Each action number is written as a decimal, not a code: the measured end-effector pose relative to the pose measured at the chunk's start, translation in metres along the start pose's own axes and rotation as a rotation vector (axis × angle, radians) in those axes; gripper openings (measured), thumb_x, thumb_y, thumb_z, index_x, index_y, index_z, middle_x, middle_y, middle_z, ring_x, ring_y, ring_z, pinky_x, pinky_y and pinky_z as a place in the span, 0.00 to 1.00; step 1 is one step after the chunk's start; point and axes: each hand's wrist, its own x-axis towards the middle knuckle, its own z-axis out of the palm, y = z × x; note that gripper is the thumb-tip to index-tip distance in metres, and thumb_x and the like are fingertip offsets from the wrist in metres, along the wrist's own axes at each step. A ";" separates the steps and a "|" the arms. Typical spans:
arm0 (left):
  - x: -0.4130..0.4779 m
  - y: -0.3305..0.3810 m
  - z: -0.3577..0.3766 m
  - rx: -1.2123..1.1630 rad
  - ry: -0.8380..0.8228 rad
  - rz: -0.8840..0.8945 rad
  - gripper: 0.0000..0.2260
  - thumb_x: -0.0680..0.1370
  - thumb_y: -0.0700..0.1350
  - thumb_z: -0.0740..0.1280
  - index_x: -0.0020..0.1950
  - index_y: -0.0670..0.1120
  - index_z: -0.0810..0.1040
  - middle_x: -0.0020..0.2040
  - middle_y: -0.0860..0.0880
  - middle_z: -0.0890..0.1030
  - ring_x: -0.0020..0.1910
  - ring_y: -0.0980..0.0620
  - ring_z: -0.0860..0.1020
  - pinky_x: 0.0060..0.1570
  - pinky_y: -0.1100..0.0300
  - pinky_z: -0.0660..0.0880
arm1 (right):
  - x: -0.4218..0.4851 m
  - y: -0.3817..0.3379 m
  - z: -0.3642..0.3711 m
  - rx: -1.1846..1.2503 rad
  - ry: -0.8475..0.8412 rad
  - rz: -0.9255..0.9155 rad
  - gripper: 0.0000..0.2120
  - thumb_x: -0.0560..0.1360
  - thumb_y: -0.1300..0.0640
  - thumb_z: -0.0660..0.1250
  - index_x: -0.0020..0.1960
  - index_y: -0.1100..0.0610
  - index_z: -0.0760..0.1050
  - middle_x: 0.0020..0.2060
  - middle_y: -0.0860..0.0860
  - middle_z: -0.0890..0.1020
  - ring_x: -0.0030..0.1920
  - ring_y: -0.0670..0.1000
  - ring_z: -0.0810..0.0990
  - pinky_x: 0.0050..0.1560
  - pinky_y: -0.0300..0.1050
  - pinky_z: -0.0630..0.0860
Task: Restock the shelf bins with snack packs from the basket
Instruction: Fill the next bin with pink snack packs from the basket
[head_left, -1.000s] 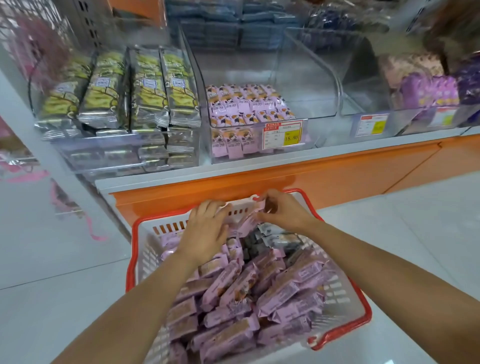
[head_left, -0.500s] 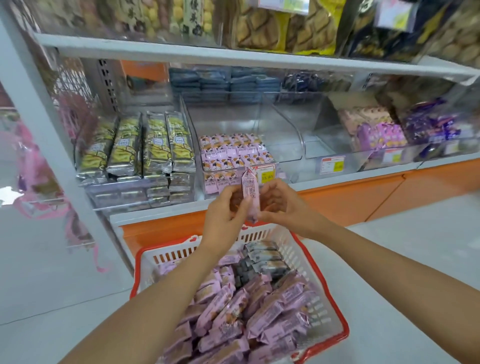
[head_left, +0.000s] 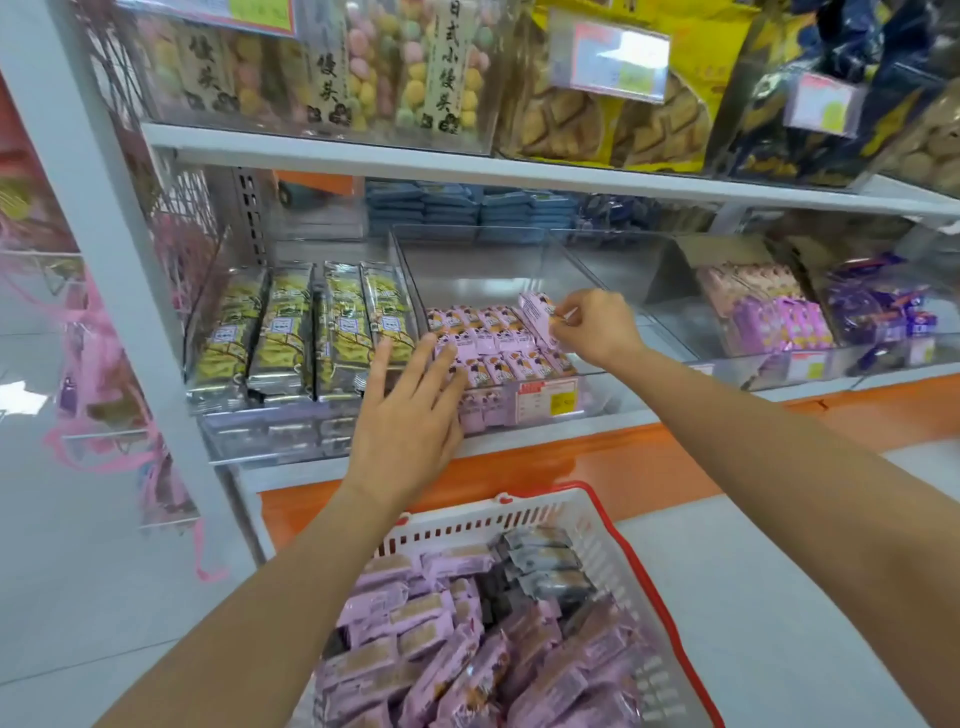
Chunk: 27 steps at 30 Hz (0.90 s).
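To my left, long yellow-and-silver packs (head_left: 301, 332) stand in rows, and farther back flat blue packs (head_left: 467, 208) lie stacked. Above me the upper shelf (head_left: 467, 166) carries bags of pastel balls (head_left: 363, 67) beside yellow biscuit bags (head_left: 602, 124). Below, an orange base panel (head_left: 623, 457) meets the pale floor (head_left: 78, 571).

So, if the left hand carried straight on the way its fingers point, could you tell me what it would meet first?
Most likely the pink snack packs in the clear bin: the left hand points its open fingers at their front rows, though depth is unclear.
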 end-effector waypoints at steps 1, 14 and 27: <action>-0.002 -0.002 0.003 0.011 0.011 0.005 0.21 0.80 0.49 0.54 0.67 0.44 0.78 0.71 0.43 0.74 0.74 0.42 0.67 0.75 0.37 0.50 | 0.008 -0.001 0.007 -0.052 0.001 0.012 0.08 0.75 0.59 0.68 0.52 0.58 0.82 0.45 0.56 0.85 0.49 0.56 0.83 0.47 0.43 0.76; -0.004 -0.008 0.029 0.038 0.115 0.037 0.22 0.77 0.50 0.58 0.69 0.46 0.77 0.72 0.44 0.73 0.75 0.42 0.62 0.76 0.40 0.44 | 0.082 0.003 0.071 -0.372 -0.019 0.027 0.08 0.79 0.62 0.63 0.49 0.62 0.81 0.43 0.61 0.84 0.45 0.61 0.83 0.50 0.53 0.81; -0.007 -0.004 0.024 0.091 -0.014 0.023 0.26 0.79 0.49 0.53 0.76 0.44 0.68 0.78 0.44 0.64 0.78 0.43 0.56 0.77 0.41 0.40 | 0.028 -0.019 0.028 -0.081 0.049 -0.097 0.08 0.76 0.59 0.69 0.53 0.60 0.82 0.48 0.56 0.85 0.46 0.53 0.80 0.49 0.41 0.72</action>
